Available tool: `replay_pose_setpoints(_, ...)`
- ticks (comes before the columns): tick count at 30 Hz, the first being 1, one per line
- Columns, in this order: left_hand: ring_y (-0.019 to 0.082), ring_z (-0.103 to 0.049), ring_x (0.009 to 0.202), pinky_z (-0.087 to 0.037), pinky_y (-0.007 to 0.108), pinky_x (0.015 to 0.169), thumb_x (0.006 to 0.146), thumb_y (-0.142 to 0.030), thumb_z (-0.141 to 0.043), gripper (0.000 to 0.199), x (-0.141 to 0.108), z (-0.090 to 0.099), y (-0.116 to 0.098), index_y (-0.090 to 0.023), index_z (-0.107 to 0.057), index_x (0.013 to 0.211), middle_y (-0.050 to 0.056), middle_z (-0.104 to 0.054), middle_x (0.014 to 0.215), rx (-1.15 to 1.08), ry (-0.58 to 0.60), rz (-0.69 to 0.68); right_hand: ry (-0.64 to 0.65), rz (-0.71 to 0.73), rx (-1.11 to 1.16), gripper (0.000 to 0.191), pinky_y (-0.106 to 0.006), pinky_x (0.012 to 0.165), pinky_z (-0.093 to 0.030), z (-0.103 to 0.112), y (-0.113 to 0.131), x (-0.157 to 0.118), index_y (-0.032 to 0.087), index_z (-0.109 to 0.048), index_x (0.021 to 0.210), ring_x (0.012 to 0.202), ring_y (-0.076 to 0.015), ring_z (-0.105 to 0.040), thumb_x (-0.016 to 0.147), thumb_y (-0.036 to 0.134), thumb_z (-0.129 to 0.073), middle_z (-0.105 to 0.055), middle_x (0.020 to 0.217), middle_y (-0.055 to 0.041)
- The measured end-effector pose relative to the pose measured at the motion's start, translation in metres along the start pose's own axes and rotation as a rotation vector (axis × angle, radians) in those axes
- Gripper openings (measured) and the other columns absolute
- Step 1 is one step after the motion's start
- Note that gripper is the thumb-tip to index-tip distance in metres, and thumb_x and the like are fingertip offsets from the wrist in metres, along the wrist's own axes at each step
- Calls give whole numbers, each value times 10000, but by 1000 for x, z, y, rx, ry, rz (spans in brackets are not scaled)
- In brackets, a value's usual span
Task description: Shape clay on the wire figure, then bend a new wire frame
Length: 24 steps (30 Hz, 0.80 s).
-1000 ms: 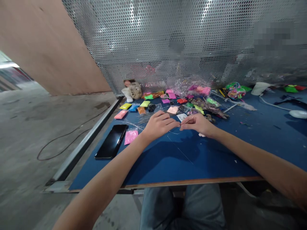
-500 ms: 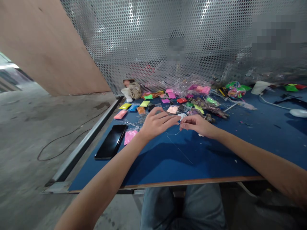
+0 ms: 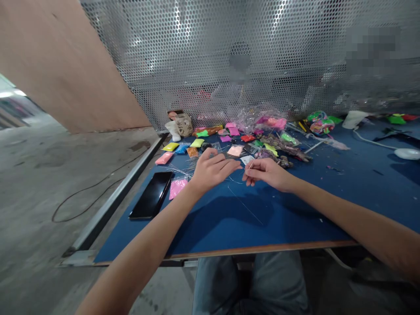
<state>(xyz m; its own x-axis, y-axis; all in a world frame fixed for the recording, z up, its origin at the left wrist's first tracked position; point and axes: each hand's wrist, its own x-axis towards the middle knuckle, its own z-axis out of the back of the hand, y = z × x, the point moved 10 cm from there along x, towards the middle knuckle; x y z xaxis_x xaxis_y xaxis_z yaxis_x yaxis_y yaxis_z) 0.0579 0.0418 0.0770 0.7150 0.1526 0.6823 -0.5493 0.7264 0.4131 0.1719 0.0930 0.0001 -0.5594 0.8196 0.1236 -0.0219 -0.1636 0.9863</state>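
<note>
My right hand (image 3: 267, 173) is closed in a pinch on a thin wire (image 3: 251, 165) over the middle of the blue table (image 3: 213, 227). Just left of it is my left hand (image 3: 213, 169), palm down, its fingers bent and pressed together near the wire; whether they grip part of it is hidden. One loose thin wire (image 3: 246, 205) lies on the table below the hands. More thin wires (image 3: 179, 170) fan out left of my left hand. A small white piece (image 3: 247, 160) lies behind the fingertips.
A black phone (image 3: 151, 195) and a pink packet (image 3: 178, 188) lie at the left. Coloured clay packets (image 3: 197, 143), a carved pale object (image 3: 183, 125) and a brown rough piece (image 3: 285, 148) are farther back, before a perforated metal panel (image 3: 210, 57). A white cable device (image 3: 407, 154) is right.
My two hands have drawn slightly apart, and my right hand's fingers have curled lower around the wire. The white piece behind the fingertips shows more. The camera view has shifted slightly.
</note>
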Motion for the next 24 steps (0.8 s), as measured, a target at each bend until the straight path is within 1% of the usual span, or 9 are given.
replay_pose_setpoints(4,156,-624,697,-379,382,732,1003,-282,-581,117,1,4,-3,-252,-695,1008,-17,-784,873,37,-31,25,-26,3,35,234,-332,699,-587,1,0,-1,182,-693,900,749,-175,-715,886,414,-713,-755,892,-73)
replay_pose_setpoints(7,145,-622,677,-381,379,739,994,-294,-602,105,3,5,-2,-250,-697,988,-32,-781,850,30,-39,65,-25,22,23,227,-337,693,-592,1,4,-1,189,-700,887,729,-169,-709,890,416,-709,-755,885,-71)
replay_pose_setpoints(11,131,-656,709,-389,356,751,1002,-330,-591,144,4,-4,6,-241,-699,966,-26,-777,858,-68,15,117,-35,31,-10,213,-335,669,-589,4,7,-1,194,-705,866,722,-175,-709,891,405,-705,-752,870,-68)
replay_pose_setpoints(15,124,-682,752,-404,321,754,1012,-349,-574,171,3,-13,12,-242,-708,1003,-19,-776,866,-162,54,154,-55,41,-42,231,-325,634,-578,12,3,2,189,-706,847,695,-169,-699,883,416,-703,-744,848,-65)
replay_pose_setpoints(19,116,-683,778,-406,307,752,1016,-297,-567,150,2,-15,9,-239,-705,1000,-26,-783,913,-195,69,117,-65,39,-73,253,-311,626,-565,15,-1,4,188,-709,838,679,-158,-683,880,437,-700,-739,832,-63)
replay_pose_setpoints(22,134,-669,847,-408,317,793,1010,-310,-573,140,2,-17,3,-258,-700,1032,-22,-779,991,-161,106,60,-78,28,-111,272,-282,554,-510,15,0,4,189,-702,821,598,-127,-624,877,455,-697,-729,793,-51)
replay_pose_setpoints(24,144,-658,863,-408,322,821,1012,-335,-566,154,3,-18,-2,-265,-698,1051,-11,-776,988,-145,115,25,-90,24,-128,283,-272,510,-465,14,3,3,190,-697,814,554,-114,-582,869,468,-702,-722,771,-44)
